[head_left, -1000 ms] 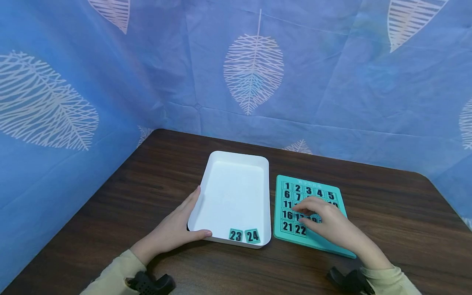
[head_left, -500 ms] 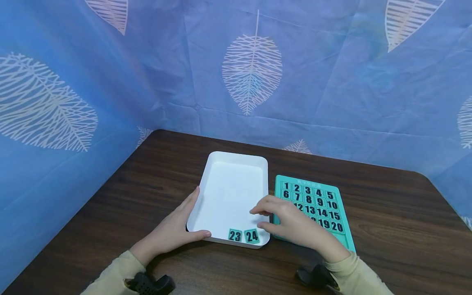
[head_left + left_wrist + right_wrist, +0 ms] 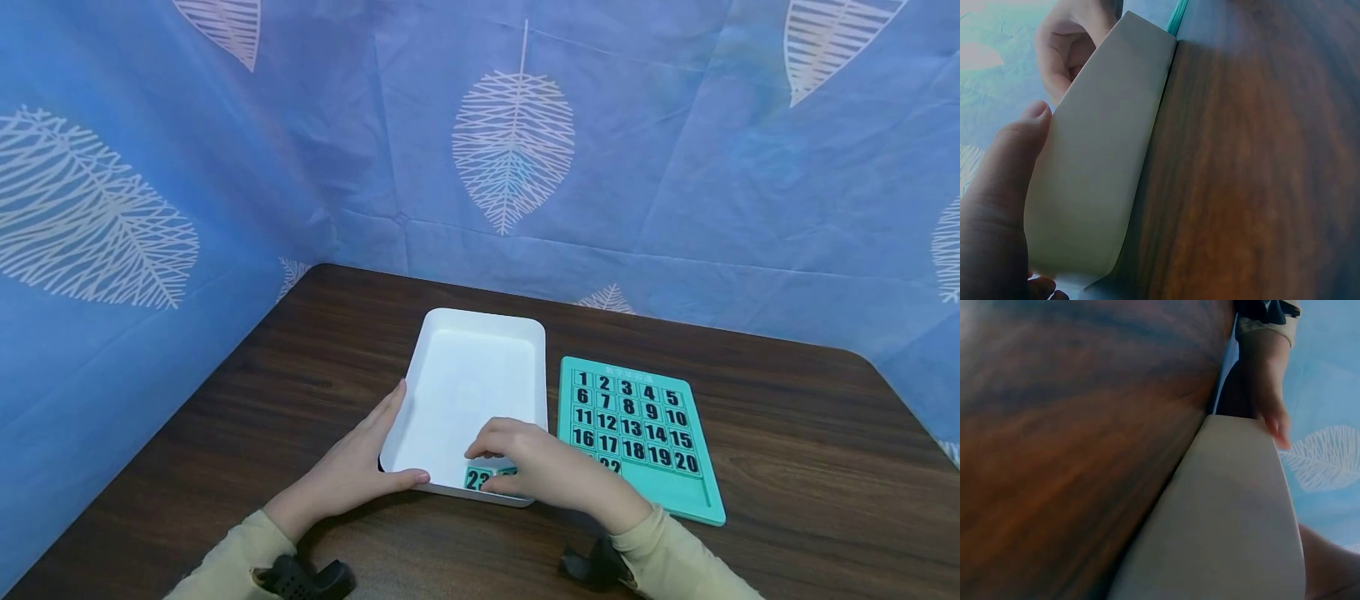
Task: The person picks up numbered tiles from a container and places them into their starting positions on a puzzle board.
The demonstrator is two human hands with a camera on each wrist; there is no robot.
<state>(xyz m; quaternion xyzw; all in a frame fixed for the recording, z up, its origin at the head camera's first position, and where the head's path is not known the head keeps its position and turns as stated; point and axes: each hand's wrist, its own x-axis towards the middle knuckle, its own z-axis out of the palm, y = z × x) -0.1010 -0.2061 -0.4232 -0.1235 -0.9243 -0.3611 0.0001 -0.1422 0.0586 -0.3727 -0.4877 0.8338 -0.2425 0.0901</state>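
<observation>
My left hand [image 3: 356,458] holds the white tray [image 3: 465,358] at its near left corner, thumb on the front rim and fingers along the left side. The left wrist view has that thumb [image 3: 1013,147] against the tray's outer wall [image 3: 1104,144]. Over the tray's near right corner is my right hand [image 3: 551,467], fingers bent and thumb apart from them. Beneath it lie two green number tiles, 23 [image 3: 476,477] and a partly covered 24 [image 3: 508,472]. In the right wrist view the tray wall [image 3: 1222,506] hides the right fingertips.
A green number board [image 3: 678,493] lies right of the tray, with rows of numbered tiles up to 22 and a bare strip in its bottom row. Both sit on a dark wooden table [image 3: 810,433]. Blue leaf-patterned cloth [image 3: 675,167] hangs behind.
My right hand has moved left from the number board to the tiles in the tray, uncovering most of the board. The left hand and tray have stayed put.
</observation>
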